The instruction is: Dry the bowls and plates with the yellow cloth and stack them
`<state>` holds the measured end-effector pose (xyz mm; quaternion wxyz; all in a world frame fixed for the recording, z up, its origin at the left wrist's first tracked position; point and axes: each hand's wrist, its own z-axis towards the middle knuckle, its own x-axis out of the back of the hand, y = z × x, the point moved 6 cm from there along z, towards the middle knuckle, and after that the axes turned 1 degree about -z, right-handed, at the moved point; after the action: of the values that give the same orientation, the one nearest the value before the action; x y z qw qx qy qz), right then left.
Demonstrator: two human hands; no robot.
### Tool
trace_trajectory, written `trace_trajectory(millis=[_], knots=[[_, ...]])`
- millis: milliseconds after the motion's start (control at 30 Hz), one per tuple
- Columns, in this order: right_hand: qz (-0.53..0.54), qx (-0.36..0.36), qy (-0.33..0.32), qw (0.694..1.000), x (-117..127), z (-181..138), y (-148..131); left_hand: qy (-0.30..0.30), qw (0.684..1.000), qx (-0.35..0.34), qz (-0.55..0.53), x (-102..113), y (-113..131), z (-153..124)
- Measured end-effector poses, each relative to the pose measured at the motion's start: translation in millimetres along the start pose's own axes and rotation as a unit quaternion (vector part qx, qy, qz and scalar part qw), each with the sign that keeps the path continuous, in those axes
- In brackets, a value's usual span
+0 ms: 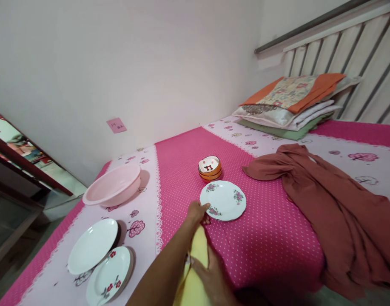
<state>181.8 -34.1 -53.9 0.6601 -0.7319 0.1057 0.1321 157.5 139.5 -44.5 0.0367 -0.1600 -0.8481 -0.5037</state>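
Observation:
My left hand reaches out over the pink bedspread and pinches the near left rim of a white plate with pink flowers. My right hand is low in the view, closed on a yellow cloth that lies between my two arms. Just beyond the flowered plate stands a short stack of small orange bowls.
A pink plastic basin sits at the left. Two white plates, one with red flowers, lie near the bed's front left edge. A rust-brown cloth sprawls at the right. Folded bedding is stacked at the far end.

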Motion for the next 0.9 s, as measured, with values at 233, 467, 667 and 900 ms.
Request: trace_trajectory(millis=[233, 467, 667, 900], knots=[[-0.227, 0.213, 0.171, 0.935, 44, 29, -45, 0.099, 0.983, -0.147, -0.044, 67, 19, -45], [-0.525, 0.297, 0.06, 0.795, 14, 45, -30, 0.148, 0.965, -0.174, -0.126, 97, -71, -150], [-0.61, 0.283, 0.0, 0.74, 12, 54, 10, 0.194, 0.936, -0.121, -0.265, 116, -159, -203], [-0.574, 0.377, 0.027, 0.727, 19, 50, 9, 0.276, 0.899, -0.074, -0.333, 160, -198, -230]])
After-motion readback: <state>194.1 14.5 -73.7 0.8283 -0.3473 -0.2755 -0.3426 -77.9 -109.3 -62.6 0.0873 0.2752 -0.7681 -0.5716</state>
